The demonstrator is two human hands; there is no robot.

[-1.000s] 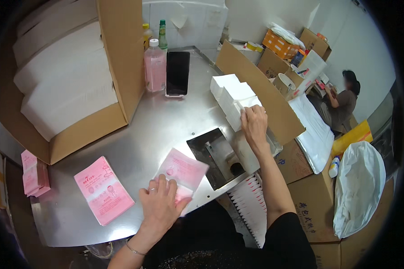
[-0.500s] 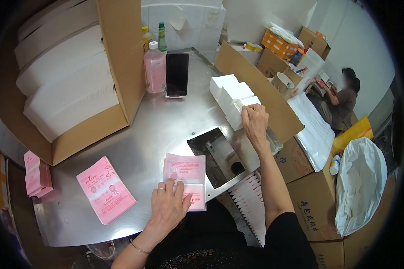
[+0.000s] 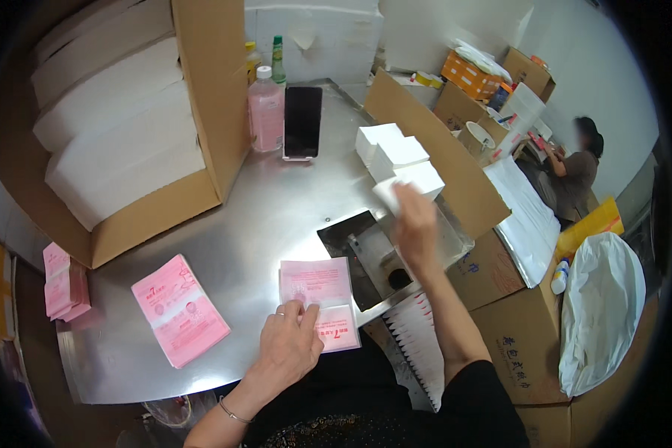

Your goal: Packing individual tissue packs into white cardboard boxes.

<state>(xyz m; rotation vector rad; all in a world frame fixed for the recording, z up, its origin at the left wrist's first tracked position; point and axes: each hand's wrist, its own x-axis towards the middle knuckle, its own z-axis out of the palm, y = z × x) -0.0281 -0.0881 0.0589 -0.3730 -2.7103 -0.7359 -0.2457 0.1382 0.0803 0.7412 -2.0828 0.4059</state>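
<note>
My left hand point(image 3: 290, 342) lies on a pink printed plastic bag point(image 3: 317, 278) at the table's near edge, its bent fingers and thumb gripping the lower part. What its fingertips do underneath is hidden. My right hand point(image 3: 417, 228), smeared by motion, pinches a small white folded tissue point(image 3: 385, 196). Just behind it stand stacks of white folded tissues point(image 3: 399, 154). To the left, a pile of similar pink bags point(image 3: 181, 310) lies on the metal table point(image 3: 235, 239).
A dark rectangular opening point(image 3: 351, 246) is set in the table beside the bag. An open carton of white tissue stacks point(image 3: 127, 160) stands at left. A phone point(image 3: 303, 123) and a bottle of pink liquid point(image 3: 266, 112) stand behind. Another person point(image 3: 571, 172) sits at far right.
My right hand has come slightly left and nearer, drawing a tissue away from the stacks. The left hand's fingers have drawn together, and the pink bag has turned slightly. The view has shifted a little.
</note>
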